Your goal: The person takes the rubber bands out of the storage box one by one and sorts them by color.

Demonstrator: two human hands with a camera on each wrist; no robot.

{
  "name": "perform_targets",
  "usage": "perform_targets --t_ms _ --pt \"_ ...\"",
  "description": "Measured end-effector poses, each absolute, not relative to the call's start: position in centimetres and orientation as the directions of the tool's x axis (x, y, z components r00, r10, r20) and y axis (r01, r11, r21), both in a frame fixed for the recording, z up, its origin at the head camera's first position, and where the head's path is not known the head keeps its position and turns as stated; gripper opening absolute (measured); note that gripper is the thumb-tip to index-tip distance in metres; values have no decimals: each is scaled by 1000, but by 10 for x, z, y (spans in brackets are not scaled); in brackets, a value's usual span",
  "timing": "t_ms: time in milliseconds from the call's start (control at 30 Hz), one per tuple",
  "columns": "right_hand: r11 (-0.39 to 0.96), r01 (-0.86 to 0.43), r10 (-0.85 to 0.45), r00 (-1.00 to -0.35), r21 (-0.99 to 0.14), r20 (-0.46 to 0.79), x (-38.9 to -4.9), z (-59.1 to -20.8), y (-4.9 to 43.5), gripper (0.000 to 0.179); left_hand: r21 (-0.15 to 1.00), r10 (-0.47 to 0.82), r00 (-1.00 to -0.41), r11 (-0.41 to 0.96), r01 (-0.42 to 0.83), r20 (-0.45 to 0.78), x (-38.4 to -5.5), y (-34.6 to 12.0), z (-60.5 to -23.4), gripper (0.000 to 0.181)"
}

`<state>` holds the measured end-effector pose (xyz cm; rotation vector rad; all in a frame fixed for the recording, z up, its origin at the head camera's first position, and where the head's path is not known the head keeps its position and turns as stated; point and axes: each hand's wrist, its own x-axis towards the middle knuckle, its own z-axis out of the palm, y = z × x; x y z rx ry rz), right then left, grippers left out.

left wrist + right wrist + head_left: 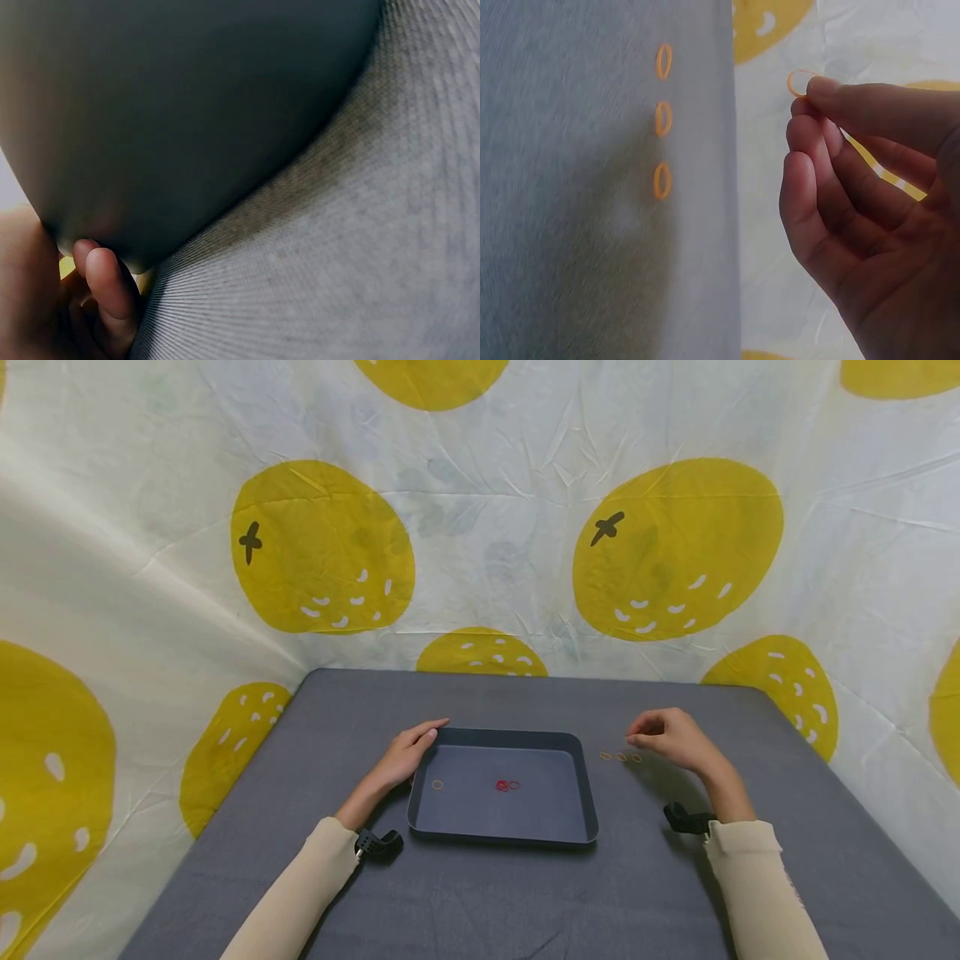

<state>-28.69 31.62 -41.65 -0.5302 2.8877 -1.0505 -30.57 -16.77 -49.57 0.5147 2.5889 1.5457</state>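
Observation:
My left hand (405,755) grips the far left corner of a dark grey tray (495,841), and in the left wrist view its curled fingers (109,281) show against the tray's underside. Between thumb and forefinger, my right hand (877,202) pinches a small orange rubber band (796,84), held up above the table to the right of the tray. Three more orange rubber bands (663,118) lie in a row on the table beneath that hand. Inside the tray, red rubber bands (502,786) sit clustered near the middle, and a single orange band (437,785) lies toward the left side.
A grey cloth covers the table (480,902). Behind it and along the sides hangs a white curtain (495,568) printed with large yellow fruit. Each wrist carries a black camera mount (686,818).

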Motion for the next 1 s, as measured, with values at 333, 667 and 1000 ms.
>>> perform_targets --t_ms 333,667,1000 --pt "736 -253 -289 -956 -628 46 -291 -432 335 12 867 342 -934 431 252 102 -305 -168 -496 45" --pt "766 -218 -261 -965 -605 17 -298 -447 353 10 849 336 -934 452 274 123 -307 -167 -495 44" --pt "770 -179 -237 -971 -613 -13 -297 -457 356 14 855 340 -934 447 262 108 -305 -168 -494 45"
